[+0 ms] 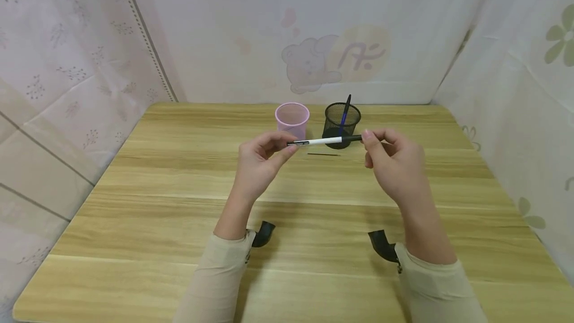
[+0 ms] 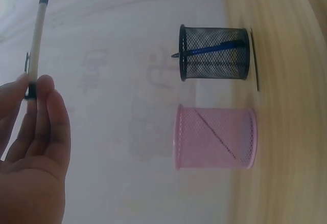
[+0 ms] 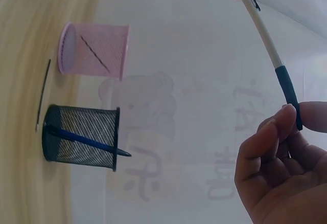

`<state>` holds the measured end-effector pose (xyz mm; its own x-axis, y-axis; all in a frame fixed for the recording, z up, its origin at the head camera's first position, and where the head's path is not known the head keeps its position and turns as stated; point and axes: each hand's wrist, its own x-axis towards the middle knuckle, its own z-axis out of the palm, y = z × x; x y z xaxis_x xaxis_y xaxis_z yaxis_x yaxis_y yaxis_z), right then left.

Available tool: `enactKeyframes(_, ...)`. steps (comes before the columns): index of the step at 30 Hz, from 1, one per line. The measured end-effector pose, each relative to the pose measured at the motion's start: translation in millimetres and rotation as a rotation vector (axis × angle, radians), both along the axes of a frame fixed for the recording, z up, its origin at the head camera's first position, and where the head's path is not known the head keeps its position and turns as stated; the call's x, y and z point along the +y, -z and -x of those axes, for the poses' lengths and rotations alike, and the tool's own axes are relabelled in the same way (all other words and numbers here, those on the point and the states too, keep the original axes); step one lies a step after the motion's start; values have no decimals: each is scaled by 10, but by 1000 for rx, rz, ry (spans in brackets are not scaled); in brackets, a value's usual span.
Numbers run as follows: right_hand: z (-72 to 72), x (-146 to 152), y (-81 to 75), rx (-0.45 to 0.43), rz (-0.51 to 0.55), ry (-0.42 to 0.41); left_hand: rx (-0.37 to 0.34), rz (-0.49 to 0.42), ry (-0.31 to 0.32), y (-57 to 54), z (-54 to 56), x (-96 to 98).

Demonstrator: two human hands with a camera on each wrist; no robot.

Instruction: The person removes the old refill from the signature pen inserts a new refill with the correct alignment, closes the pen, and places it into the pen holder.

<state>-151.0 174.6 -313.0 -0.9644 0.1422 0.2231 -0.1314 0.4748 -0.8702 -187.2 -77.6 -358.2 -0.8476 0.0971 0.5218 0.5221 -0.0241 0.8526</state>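
A white pen (image 1: 325,140) with a black grip section and a black clip is held level above the table between both hands. My left hand (image 1: 261,162) pinches its clip end between thumb and fingers. At the other end, the thumb and fingertips of my right hand (image 1: 396,163) pinch the black grip (image 3: 287,86); the pen's tip is hidden by them in the head view. On the table behind the pen lies a thin dark rod (image 1: 324,154), which looks like a pen refill.
A pink mesh cup (image 1: 292,114) stands at the back, with a thin dark stick (image 2: 217,136) slanting inside. Right of it, a black mesh cup (image 1: 332,132) holds a blue pen (image 1: 346,111). Patterned cloth (image 1: 224,29) hangs behind the wooden table (image 1: 179,203) and at its sides.
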Motion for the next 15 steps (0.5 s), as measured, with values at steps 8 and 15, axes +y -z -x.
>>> enactKeyframes(8,201,169,-135,101,28,145,-56,5,-13,-3,-1,-38)
enactKeyframes(15,411,271,40,135,-49,197,-45,13,25,17,-7,-18)
